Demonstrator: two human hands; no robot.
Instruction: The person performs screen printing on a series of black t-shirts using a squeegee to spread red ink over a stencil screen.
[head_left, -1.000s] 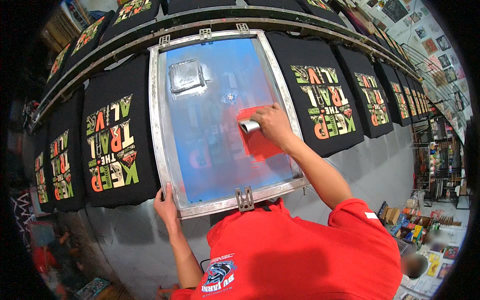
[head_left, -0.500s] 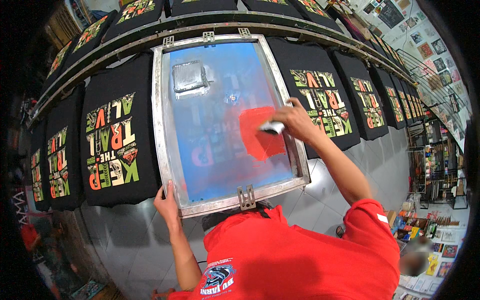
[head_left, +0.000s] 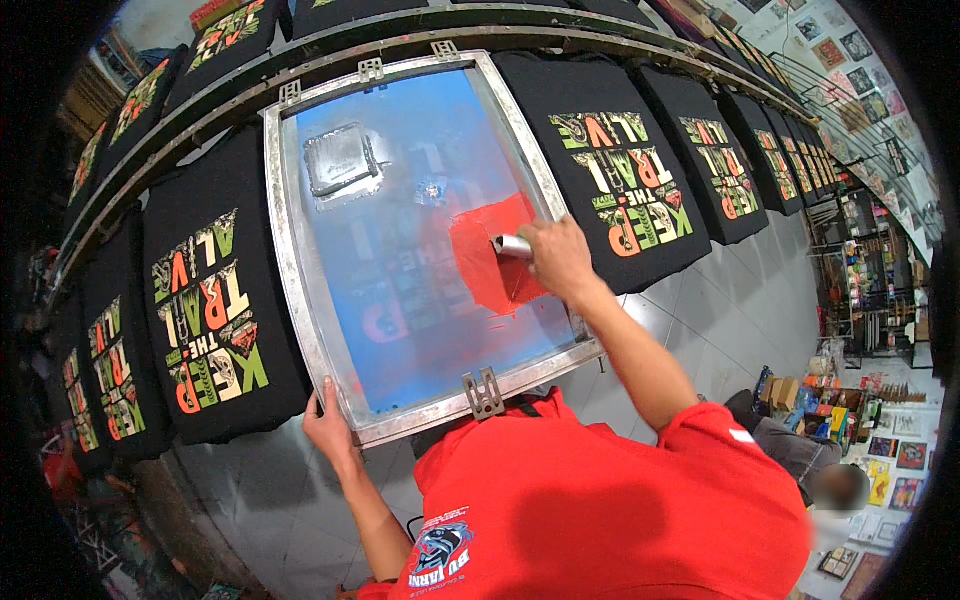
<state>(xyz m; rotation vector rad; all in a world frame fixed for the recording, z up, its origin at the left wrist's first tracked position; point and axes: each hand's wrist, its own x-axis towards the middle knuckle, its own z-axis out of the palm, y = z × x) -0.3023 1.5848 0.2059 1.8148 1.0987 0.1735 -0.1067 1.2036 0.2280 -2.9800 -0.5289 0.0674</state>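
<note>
In the head view, a metal-framed printing screen (head_left: 290,220) has translucent blue mesh (head_left: 385,350), a roughly square grey patch (head_left: 338,160) at upper left and a smear of red ink (head_left: 475,275) at right. My right hand (head_left: 557,258) is closed on a short silver-coloured squeegee (head_left: 512,246), which rests in or over the red ink. My left hand (head_left: 328,425) grips the lower left side of the screen frame. Printed lettering shows faintly through the mesh.
Black printed T-shirts (head_left: 625,100) on boards flank the screen and form another row behind metal rails (head_left: 200,110). At lower right, another person (head_left: 790,450) is near a cluttered pile of goods (head_left: 820,400). A rack (head_left: 840,290) stands at far right.
My right hand with the squeegee has shifted rightward within the red ink and changed angle. My left hand still grips the frame. The other person at lower right shows more now.
</note>
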